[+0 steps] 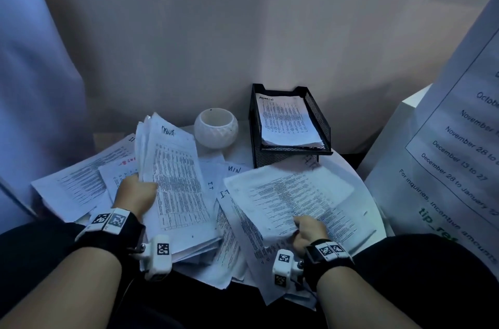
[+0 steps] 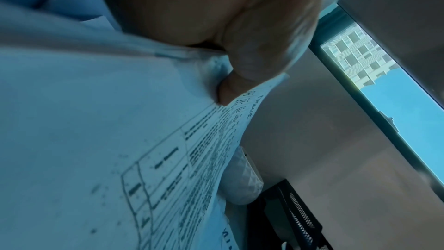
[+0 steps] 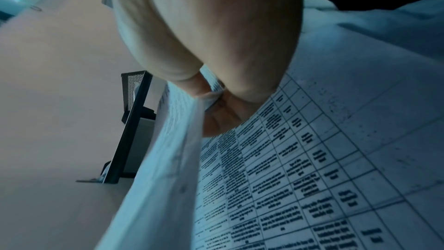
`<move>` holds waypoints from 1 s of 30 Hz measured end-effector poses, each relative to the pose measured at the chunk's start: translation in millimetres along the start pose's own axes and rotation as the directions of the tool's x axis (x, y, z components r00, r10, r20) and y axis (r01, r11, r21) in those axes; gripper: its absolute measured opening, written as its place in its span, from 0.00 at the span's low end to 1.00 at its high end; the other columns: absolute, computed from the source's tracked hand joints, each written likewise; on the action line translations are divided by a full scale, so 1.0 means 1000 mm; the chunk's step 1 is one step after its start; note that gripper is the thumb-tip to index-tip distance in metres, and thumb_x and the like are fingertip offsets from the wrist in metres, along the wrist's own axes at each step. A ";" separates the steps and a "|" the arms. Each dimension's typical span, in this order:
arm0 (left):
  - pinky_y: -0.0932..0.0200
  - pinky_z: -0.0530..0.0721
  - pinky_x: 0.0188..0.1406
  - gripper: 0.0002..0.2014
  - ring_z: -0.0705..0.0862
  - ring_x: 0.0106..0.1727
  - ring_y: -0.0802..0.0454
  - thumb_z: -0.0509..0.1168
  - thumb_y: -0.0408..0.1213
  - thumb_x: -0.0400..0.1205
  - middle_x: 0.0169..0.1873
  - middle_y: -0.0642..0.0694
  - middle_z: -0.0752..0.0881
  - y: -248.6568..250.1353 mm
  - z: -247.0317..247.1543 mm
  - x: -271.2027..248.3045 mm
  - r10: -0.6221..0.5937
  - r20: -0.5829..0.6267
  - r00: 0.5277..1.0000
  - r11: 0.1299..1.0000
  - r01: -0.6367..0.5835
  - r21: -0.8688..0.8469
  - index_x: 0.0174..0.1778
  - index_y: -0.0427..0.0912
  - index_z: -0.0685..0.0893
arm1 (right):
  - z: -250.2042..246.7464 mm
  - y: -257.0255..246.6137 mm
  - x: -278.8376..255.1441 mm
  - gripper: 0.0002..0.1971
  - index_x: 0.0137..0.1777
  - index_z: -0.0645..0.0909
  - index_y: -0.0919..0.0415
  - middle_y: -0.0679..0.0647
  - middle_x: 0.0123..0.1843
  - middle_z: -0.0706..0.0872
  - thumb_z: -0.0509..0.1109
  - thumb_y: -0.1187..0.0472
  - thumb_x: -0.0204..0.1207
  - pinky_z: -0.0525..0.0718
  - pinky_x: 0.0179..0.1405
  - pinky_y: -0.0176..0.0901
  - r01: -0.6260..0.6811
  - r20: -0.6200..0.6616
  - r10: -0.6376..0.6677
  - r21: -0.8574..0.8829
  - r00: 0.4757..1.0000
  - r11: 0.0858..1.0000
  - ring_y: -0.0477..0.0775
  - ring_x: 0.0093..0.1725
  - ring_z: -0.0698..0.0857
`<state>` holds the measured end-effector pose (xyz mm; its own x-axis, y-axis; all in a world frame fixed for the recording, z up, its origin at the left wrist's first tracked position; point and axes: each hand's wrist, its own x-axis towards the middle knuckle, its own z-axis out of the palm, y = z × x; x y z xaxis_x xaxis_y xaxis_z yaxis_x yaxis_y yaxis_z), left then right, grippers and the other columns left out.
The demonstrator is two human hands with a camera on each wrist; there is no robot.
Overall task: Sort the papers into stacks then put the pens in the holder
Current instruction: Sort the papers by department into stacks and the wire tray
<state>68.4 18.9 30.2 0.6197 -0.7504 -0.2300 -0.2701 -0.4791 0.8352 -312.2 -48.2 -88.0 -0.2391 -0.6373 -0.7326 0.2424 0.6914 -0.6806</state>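
My left hand (image 1: 137, 195) grips a thick stack of printed papers (image 1: 176, 185) by its left edge and holds it tilted above the pile; in the left wrist view the thumb (image 2: 242, 75) presses on the top sheet (image 2: 120, 140). My right hand (image 1: 307, 231) pinches the near edge of a printed sheet (image 1: 289, 196) and lifts it off the loose papers (image 1: 235, 242); the right wrist view shows that sheet's raised edge (image 3: 168, 159) clamped between thumb and fingers (image 3: 223, 119) above a sheet with a table (image 3: 312, 178). A white faceted holder (image 1: 216, 127) stands behind, seemingly empty. No pens are visible.
A black mesh paper tray (image 1: 321, 123) with a sheet marked ADMIN stands at the back right. More papers (image 1: 81, 183) lie scattered at the left. A large printed notice (image 1: 456, 139) leans at the right. A beige partition (image 1: 216, 32) closes off the back.
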 end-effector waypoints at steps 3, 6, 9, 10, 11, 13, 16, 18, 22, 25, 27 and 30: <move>0.38 0.89 0.52 0.08 0.91 0.47 0.31 0.71 0.35 0.76 0.44 0.32 0.91 -0.008 0.004 0.008 -0.012 0.073 0.997 0.995 0.019 -0.093 0.47 0.37 0.88 | 0.008 0.000 -0.015 0.14 0.58 0.80 0.75 0.68 0.51 0.89 0.70 0.75 0.72 0.88 0.56 0.74 -0.009 0.083 0.004 0.059 0.997 0.998 0.71 0.50 0.91; 0.29 0.90 0.55 0.12 0.92 0.45 0.31 0.73 0.35 0.75 0.45 0.31 0.92 -0.006 0.013 0.001 -0.017 0.184 0.983 0.982 0.051 -0.182 0.53 0.35 0.89 | 0.024 -0.001 -0.049 0.18 0.70 0.74 0.76 0.77 0.61 0.87 0.64 0.78 0.80 0.85 0.58 0.80 0.030 0.223 -0.035 0.023 0.974 0.999 0.78 0.56 0.90; 0.38 0.90 0.51 0.05 0.91 0.45 0.31 0.69 0.24 0.84 0.45 0.27 0.91 0.008 0.020 -0.018 0.008 0.300 0.954 0.969 0.067 -0.237 0.54 0.28 0.87 | 0.033 -0.006 -0.067 0.05 0.53 0.80 0.79 0.73 0.52 0.88 0.64 0.77 0.82 0.86 0.60 0.74 0.097 0.300 -0.059 -0.113 0.952 0.989 0.74 0.50 0.90; 0.40 0.90 0.50 0.05 0.91 0.43 0.32 0.67 0.23 0.85 0.44 0.28 0.92 0.010 0.024 -0.021 0.020 0.332 0.943 0.966 0.068 -0.250 0.53 0.28 0.86 | 0.036 -0.007 -0.070 0.04 0.52 0.81 0.77 0.71 0.51 0.87 0.68 0.76 0.79 0.87 0.57 0.72 0.119 0.314 -0.063 -0.163 0.947 0.979 0.73 0.51 0.89; 0.43 0.89 0.46 0.04 0.91 0.39 0.34 0.67 0.23 0.85 0.41 0.30 0.91 0.011 0.026 -0.023 0.031 0.355 0.934 0.963 0.068 -0.262 0.52 0.28 0.86 | 0.038 -0.006 -0.070 0.10 0.54 0.81 0.75 0.68 0.51 0.85 0.72 0.73 0.74 0.87 0.50 0.70 0.155 0.300 -0.086 -0.216 0.950 0.964 0.73 0.52 0.89; 0.50 0.88 0.37 0.03 0.89 0.31 0.39 0.66 0.23 0.86 0.33 0.34 0.90 0.013 0.030 -0.029 0.043 0.386 0.921 0.957 0.073 -0.281 0.50 0.28 0.85 | 0.043 0.002 -0.046 0.22 0.59 0.80 0.72 0.63 0.52 0.79 0.75 0.67 0.65 0.81 0.39 0.59 0.213 0.274 -0.136 -0.276 0.952 0.937 0.67 0.47 0.85; 0.52 0.86 0.38 0.09 0.89 0.30 0.43 0.64 0.30 0.90 0.35 0.36 0.91 0.014 0.037 -0.038 0.075 0.436 0.897 0.947 0.073 -0.314 0.47 0.32 0.87 | 0.050 0.005 -0.047 0.19 0.59 0.78 0.70 0.65 0.54 0.82 0.71 0.68 0.67 0.81 0.41 0.52 0.251 0.300 -0.161 -0.291 0.940 0.923 0.61 0.43 0.83; 0.54 0.79 0.36 0.15 0.84 0.30 0.44 0.63 0.41 0.91 0.34 0.37 0.87 0.015 0.041 -0.042 0.077 0.428 0.900 0.949 0.066 -0.309 0.45 0.35 0.86 | 0.054 0.004 -0.059 0.19 0.61 0.79 0.70 0.66 0.56 0.85 0.70 0.70 0.70 0.81 0.42 0.50 0.269 0.338 -0.164 -0.292 0.927 0.918 0.61 0.44 0.84; 0.52 0.77 0.47 0.22 0.82 0.42 0.48 0.58 0.58 0.89 0.40 0.46 0.85 0.019 0.041 -0.050 0.188 0.420 0.888 0.969 -0.097 -0.229 0.49 0.41 0.84 | 0.063 0.006 -0.062 0.29 0.75 0.73 0.63 0.65 0.67 0.85 0.69 0.69 0.72 0.85 0.55 0.57 0.305 0.339 -0.213 -0.247 0.917 0.920 0.67 0.61 0.87; 0.53 0.85 0.51 0.10 0.89 0.46 0.54 0.71 0.49 0.84 0.38 0.57 0.93 0.019 0.041 -0.051 0.294 0.435 0.851 0.952 -0.219 -0.213 0.48 0.45 0.87 | 0.068 -0.002 -0.074 0.20 0.69 0.76 0.65 0.71 0.61 0.88 0.68 0.72 0.76 0.88 0.57 0.65 0.407 0.325 -0.345 -0.147 0.881 0.902 0.66 0.52 0.89; 0.49 0.91 0.51 0.05 0.94 0.47 0.47 0.77 0.40 0.81 0.40 0.51 0.95 0.016 0.044 -0.045 0.317 0.377 0.870 0.943 -0.248 -0.220 0.49 0.43 0.90 | 0.069 -0.013 -0.087 0.10 0.59 0.83 0.65 0.71 0.56 0.90 0.67 0.73 0.81 0.89 0.52 0.62 0.509 0.342 -0.465 -0.048 0.817 0.859 0.66 0.47 0.90; 0.47 0.90 0.43 0.06 0.93 0.43 0.39 0.79 0.37 0.78 0.38 0.41 0.94 0.020 0.044 -0.043 0.305 0.283 0.909 0.942 -0.243 -0.232 0.41 0.37 0.92 | 0.071 -0.027 -0.106 0.06 0.54 0.86 0.64 0.62 0.54 0.93 0.67 0.67 0.82 0.92 0.53 0.63 0.621 0.334 -0.606 0.072 0.722 0.781 0.65 0.54 0.91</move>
<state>3.7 21.9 35.3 0.2724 -0.9574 -0.0964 -0.2341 -0.1632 0.9584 -226.9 -23.2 7.8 -0.0057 -0.9927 -0.1208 0.1085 0.1195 -0.9869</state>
